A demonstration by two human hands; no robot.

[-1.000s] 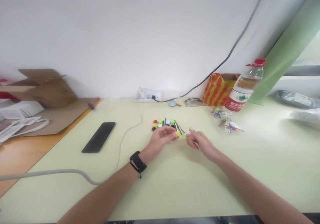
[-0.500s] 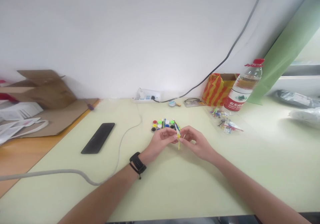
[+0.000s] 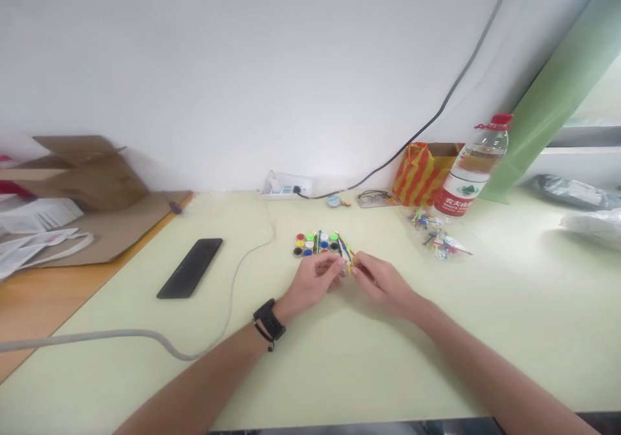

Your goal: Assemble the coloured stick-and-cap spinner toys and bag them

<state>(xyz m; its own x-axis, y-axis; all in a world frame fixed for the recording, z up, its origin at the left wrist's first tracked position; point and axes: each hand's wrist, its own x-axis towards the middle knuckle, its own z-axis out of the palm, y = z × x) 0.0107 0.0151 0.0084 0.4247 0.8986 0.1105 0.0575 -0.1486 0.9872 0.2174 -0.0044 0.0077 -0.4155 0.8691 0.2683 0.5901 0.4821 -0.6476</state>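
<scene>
My left hand (image 3: 313, 281), with a black watch (image 3: 269, 320) on the wrist, has its thumb and fingers pinched together, but what lies between them is too small to make out. Close beside it, my right hand (image 3: 383, 284) is closed on a small yellow piece (image 3: 350, 269). Just beyond my hands, small round pots (image 3: 309, 245) with red, green, yellow, white, blue and black tops stand in rows on the pale green table (image 3: 339, 370). Thin coloured sticks (image 3: 317, 241) lie among the pots, and more (image 3: 343, 244) lie at their right side.
A black phone (image 3: 191, 269) and a grey cable (image 3: 231, 286) lie left. Behind are a power strip (image 3: 286, 187) and glasses (image 3: 373, 197). A striped bag (image 3: 417, 175), a water bottle (image 3: 470, 173) and bagged small parts (image 3: 442, 241) are on the right. A cardboard box (image 3: 97, 176) is far left.
The yellow piece, which pointed down toward me between both hands, now tilts up at my right fingertips. My hands are slightly lower, and my right fingers are less arched.
</scene>
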